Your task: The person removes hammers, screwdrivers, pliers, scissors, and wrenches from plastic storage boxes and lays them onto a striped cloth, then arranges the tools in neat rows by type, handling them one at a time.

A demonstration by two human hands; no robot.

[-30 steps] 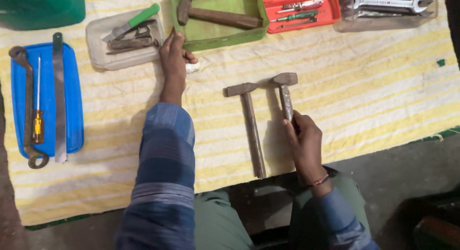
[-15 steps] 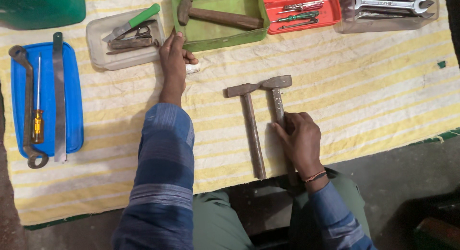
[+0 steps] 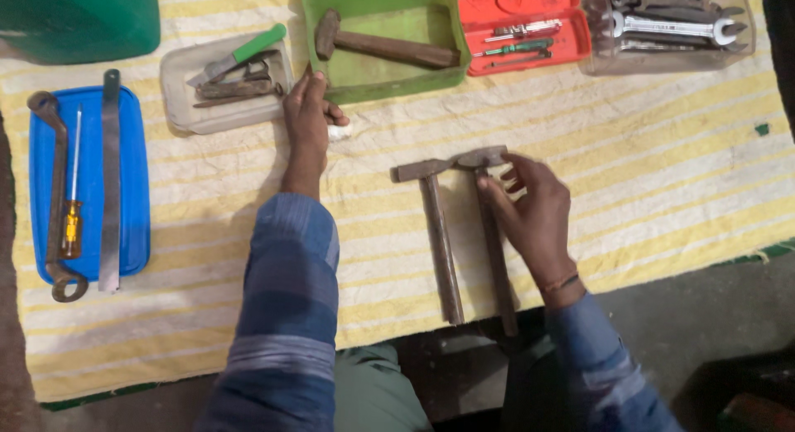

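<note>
Two rusty hammers lie side by side on a yellow-and-white striped cloth [image 3: 662, 150], their heads touching. My right hand [image 3: 537, 215] rests on the right hammer [image 3: 499, 275] just below its head, with the fingers curled over the handle. The left hammer [image 3: 439, 233] lies free beside it. My left hand [image 3: 307, 117] lies on the cloth with its fingertips at the near left corner of a green tray [image 3: 385, 82]. That tray holds a third hammer [image 3: 389, 48]. A small white thing [image 3: 339, 132] sits by the left hand's curled fingers.
At the back stand a red tray [image 3: 577, 44] with small screwdrivers, a clear tray [image 3: 671, 61] of spanners and a pale tray [image 3: 219, 115] with a green-handled knife. A blue lid [image 3: 134, 192] at left carries a bent spanner, a yellow-handled screwdriver and a flat metal strip. A green container [image 3: 74, 18] is at top left.
My right hand has brought the right hammer leftwards and laid it flat against the other one, then slid up the handle towards the head. The left hand has stayed put.
</note>
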